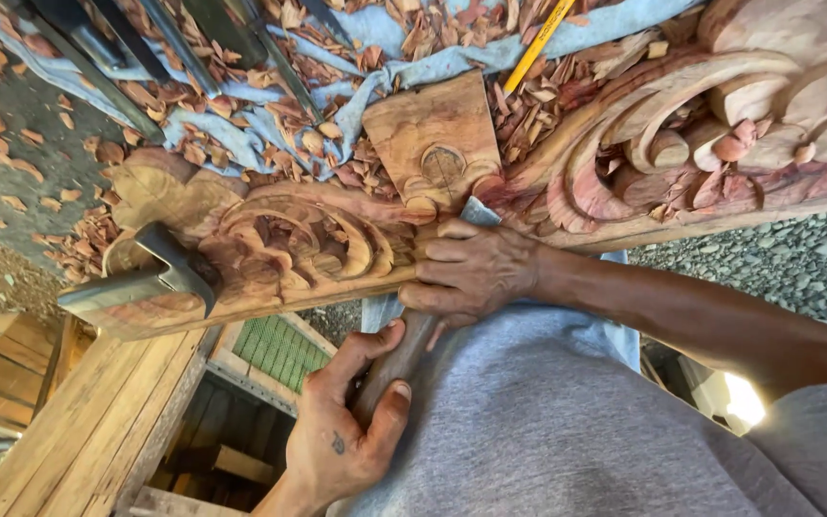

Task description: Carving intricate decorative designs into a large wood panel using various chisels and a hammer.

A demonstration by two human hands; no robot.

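Observation:
A long reddish carved wooden panel (289,244) with scrolls and leaf shapes lies across the view. My right hand (471,273) rests on its near edge, fingers wrapped around the shaft of a chisel whose grey blade (479,211) touches the carving just above the knuckles. My left hand (346,421), lower down, grips the chisel's wooden handle (404,354) with the thumb along it. A flat trapezoid block with a carved circle (433,144) rises from the panel right behind the blade.
Wood chips (270,115) cover a blue cloth (212,129) behind the panel. A yellow pencil (538,43) and several metal tools (145,48) lie there. A dark metal clamp (165,273) sits on the panel's left end. Wooden bench planks (78,431) lie below left, gravel (777,258) right.

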